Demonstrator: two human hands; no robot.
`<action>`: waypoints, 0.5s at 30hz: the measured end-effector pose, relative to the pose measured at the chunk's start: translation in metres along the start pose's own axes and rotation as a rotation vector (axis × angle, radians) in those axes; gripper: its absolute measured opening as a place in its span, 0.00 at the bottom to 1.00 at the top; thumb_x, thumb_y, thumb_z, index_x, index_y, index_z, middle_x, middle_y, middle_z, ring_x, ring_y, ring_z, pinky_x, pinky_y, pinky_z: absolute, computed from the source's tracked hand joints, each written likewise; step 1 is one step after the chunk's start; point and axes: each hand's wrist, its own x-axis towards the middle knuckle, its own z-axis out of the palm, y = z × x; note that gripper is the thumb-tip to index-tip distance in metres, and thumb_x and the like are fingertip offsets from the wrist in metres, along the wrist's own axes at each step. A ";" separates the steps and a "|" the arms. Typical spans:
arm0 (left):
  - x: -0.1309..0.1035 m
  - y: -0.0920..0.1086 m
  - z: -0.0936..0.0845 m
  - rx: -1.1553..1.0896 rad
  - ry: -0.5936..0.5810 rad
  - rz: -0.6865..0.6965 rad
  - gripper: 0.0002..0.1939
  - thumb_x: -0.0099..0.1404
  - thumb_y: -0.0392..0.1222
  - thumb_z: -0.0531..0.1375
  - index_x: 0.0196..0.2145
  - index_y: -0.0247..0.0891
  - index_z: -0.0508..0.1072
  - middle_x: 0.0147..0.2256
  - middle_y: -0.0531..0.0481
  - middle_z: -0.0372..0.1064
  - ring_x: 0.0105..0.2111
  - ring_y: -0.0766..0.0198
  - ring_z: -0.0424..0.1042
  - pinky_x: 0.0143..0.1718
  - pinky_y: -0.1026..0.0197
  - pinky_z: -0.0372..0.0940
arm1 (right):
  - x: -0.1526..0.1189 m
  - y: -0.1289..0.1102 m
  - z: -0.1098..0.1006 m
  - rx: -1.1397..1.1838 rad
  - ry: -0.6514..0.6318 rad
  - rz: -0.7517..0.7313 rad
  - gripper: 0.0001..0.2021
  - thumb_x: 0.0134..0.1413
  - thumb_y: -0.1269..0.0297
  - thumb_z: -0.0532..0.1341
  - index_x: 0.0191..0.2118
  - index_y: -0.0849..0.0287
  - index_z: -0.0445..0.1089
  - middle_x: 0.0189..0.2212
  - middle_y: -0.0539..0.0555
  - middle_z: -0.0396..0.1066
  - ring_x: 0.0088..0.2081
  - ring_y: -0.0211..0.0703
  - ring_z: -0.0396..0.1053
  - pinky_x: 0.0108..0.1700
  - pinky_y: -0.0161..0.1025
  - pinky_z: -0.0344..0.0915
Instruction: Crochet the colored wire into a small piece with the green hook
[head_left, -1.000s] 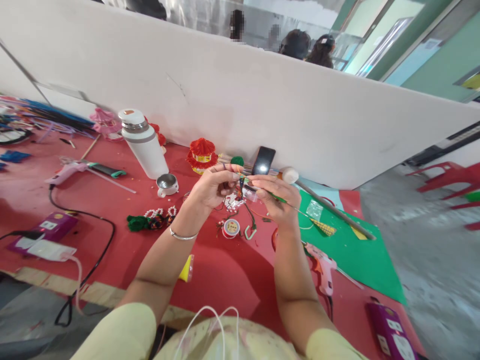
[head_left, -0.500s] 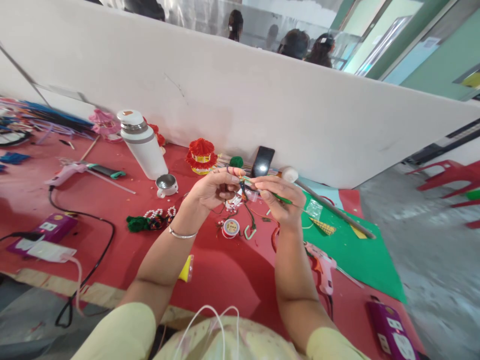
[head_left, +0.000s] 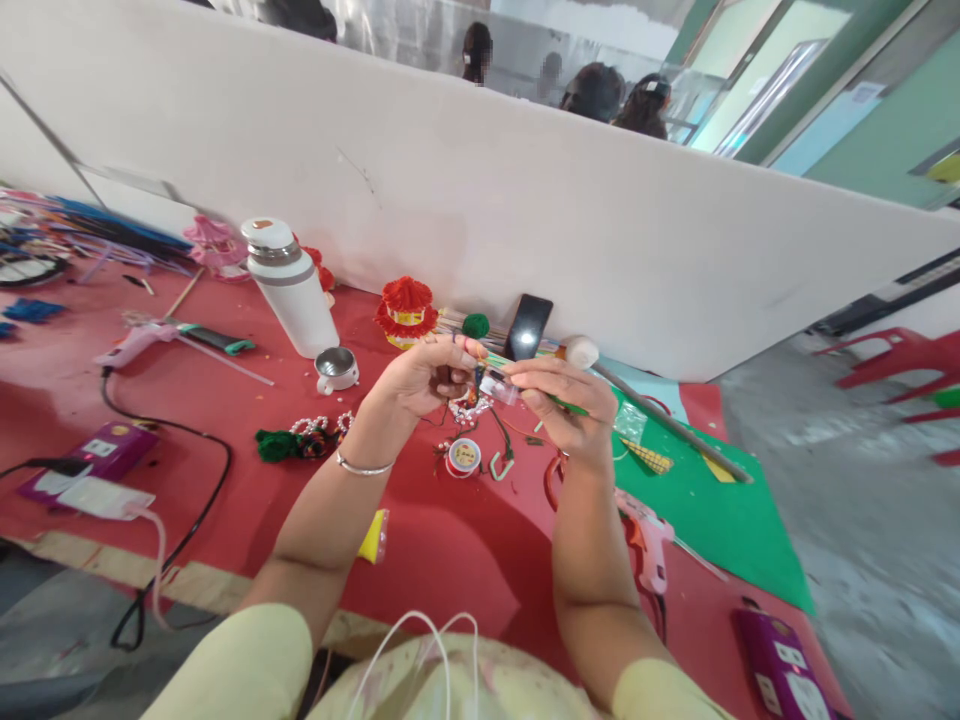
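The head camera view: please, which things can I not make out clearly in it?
All in the head view:
Small dark piece at the left hand: too small and blurred.
Green tool: partly covered by the right hand.
Spool: label print too small.
Right-side purple socket box: cut off by the lower edge.

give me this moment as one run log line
left hand: pinching small dark piece | right hand: holding green tool | nearby: spool, phone | rest: white bottle
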 end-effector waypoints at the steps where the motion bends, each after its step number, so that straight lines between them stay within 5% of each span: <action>1: 0.000 -0.001 0.000 0.009 -0.019 -0.012 0.06 0.43 0.31 0.68 0.24 0.35 0.82 0.18 0.54 0.63 0.17 0.74 0.54 0.15 0.69 0.40 | -0.001 0.002 0.000 0.032 0.011 0.036 0.10 0.66 0.64 0.69 0.48 0.43 0.86 0.45 0.50 0.88 0.44 0.47 0.87 0.48 0.49 0.85; 3: 0.002 -0.004 0.001 0.018 -0.061 -0.030 0.07 0.43 0.31 0.69 0.24 0.34 0.82 0.17 0.54 0.64 0.16 0.74 0.54 0.15 0.69 0.40 | -0.003 0.008 0.003 0.127 0.046 0.117 0.05 0.66 0.58 0.70 0.44 0.46 0.86 0.42 0.52 0.88 0.40 0.47 0.86 0.44 0.48 0.85; 7: 0.002 -0.014 0.012 -0.010 -0.043 0.028 0.09 0.45 0.33 0.74 0.28 0.36 0.84 0.19 0.55 0.66 0.16 0.75 0.55 0.15 0.69 0.41 | -0.008 0.026 0.025 0.270 0.217 0.179 0.15 0.65 0.44 0.69 0.40 0.48 0.85 0.39 0.54 0.88 0.41 0.50 0.86 0.45 0.50 0.85; 12: -0.001 -0.022 0.027 0.029 0.246 0.330 0.12 0.47 0.34 0.77 0.33 0.38 0.88 0.20 0.55 0.70 0.16 0.76 0.55 0.16 0.68 0.46 | -0.006 0.026 0.043 0.142 0.277 0.165 0.11 0.69 0.49 0.67 0.46 0.46 0.84 0.47 0.54 0.87 0.51 0.50 0.84 0.51 0.51 0.83; 15: -0.004 -0.020 0.027 0.070 0.241 0.351 0.13 0.48 0.35 0.76 0.34 0.40 0.89 0.26 0.51 0.79 0.17 0.76 0.56 0.16 0.67 0.49 | -0.005 0.020 0.042 0.136 0.281 0.128 0.09 0.70 0.53 0.66 0.47 0.45 0.84 0.47 0.53 0.87 0.51 0.49 0.84 0.53 0.51 0.82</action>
